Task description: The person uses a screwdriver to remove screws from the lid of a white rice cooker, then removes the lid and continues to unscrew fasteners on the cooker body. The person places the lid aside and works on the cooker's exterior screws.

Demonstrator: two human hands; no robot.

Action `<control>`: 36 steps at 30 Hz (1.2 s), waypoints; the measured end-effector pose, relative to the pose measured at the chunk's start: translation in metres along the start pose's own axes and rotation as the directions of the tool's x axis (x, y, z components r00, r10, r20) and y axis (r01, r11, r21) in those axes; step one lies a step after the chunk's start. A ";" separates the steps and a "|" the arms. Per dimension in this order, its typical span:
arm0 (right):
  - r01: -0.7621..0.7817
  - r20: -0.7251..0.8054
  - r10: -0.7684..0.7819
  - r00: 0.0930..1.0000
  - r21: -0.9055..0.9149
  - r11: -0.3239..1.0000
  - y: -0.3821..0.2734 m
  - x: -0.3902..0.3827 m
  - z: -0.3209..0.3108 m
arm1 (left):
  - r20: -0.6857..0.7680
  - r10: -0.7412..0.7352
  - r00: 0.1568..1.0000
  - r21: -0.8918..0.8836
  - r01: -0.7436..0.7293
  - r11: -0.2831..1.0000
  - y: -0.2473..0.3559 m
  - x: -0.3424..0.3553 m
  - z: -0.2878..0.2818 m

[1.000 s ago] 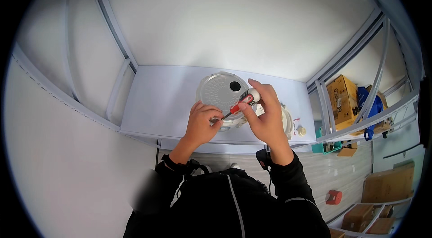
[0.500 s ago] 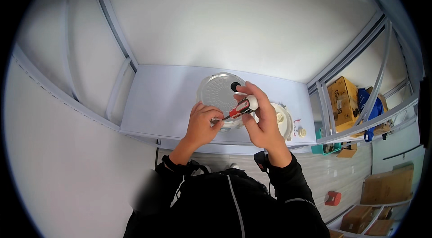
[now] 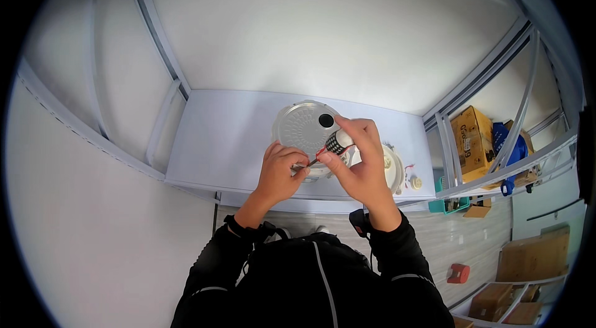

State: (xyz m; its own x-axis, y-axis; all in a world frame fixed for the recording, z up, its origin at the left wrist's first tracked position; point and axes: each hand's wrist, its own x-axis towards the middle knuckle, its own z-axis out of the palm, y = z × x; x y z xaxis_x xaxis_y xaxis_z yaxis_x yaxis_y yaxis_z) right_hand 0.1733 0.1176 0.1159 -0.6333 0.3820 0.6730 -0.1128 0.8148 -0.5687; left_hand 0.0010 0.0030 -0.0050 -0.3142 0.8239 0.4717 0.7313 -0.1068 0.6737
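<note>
A round silver metal piece (image 3: 298, 126) with a dimpled top and a black disc (image 3: 326, 121) sits on the white bench. My right hand (image 3: 360, 160) grips a screwdriver (image 3: 337, 142) with a red, black and white handle, its shaft slanting down-left to the piece's front edge. My left hand (image 3: 280, 173) has curled fingers and thumb pinched together there at the screwdriver's tip; what they hold is hidden. A cream round part (image 3: 391, 170) lies to the right, partly behind my right hand, beside small red bits (image 3: 409, 172) and a small yellowish cap (image 3: 416, 183).
The bench (image 3: 217, 135) stands within white metal rails (image 3: 155, 30) against a pale wall. At the right are cardboard boxes (image 3: 472, 142), a blue item (image 3: 506, 151) and a teal crate (image 3: 447, 204). Lower right, a red stool (image 3: 458, 273) stands on the floor near more boxes (image 3: 531, 253).
My right hand has shifted its grip and turned the screwdriver handle, so more of its black patterned side shows. The tip stays by my left fingers, which have barely moved.
</note>
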 end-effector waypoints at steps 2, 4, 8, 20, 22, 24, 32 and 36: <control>-0.132 0.027 0.132 0.991 0.032 0.991 0.011 -0.012 0.001 | 0.008 0.002 1.000 -0.001 -0.002 1.000 0.000 0.000 0.000; -0.197 -0.045 0.228 0.973 0.357 0.913 -0.004 -0.009 0.010 | 0.004 0.004 1.000 -0.007 -0.004 1.000 -0.001 0.000 0.001; -0.023 -0.028 0.027 0.999 0.108 0.994 0.003 -0.002 0.004 | -0.002 0.001 1.000 -0.008 -0.001 1.000 0.000 0.000 0.001; 0.000 -0.061 0.000 0.998 0.001 1.000 -0.008 0.001 0.006 | -0.012 0.010 1.000 -0.005 -0.010 1.000 -0.003 -0.001 0.002; -0.016 -0.019 0.015 1.000 -0.052 0.999 -0.002 -0.005 0.003 | -0.005 0.004 1.000 -0.002 -0.004 1.000 -0.003 -0.002 0.001; -0.059 -0.021 0.060 0.998 0.064 0.996 0.004 -0.009 0.007 | -0.001 0.003 1.000 -0.006 -0.003 1.000 -0.002 -0.001 0.001; 0.076 -0.072 -0.081 0.994 -0.059 0.995 -0.008 0.002 0.007 | -0.009 0.002 1.000 -0.008 -0.002 1.000 -0.004 -0.002 0.002; 0.062 -0.079 -0.061 0.995 0.011 0.998 0.002 -0.007 0.006 | -0.008 0.014 1.000 -0.003 -0.014 1.000 -0.002 0.000 0.002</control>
State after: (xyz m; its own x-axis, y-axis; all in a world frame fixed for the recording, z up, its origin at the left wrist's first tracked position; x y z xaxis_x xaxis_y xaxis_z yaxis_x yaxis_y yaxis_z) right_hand 0.1728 0.1139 0.1073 -0.5630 0.3648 0.7416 -0.1601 0.8321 -0.5310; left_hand 0.0005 0.0039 -0.0079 -0.3086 0.8178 0.4857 0.7339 -0.1202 0.6686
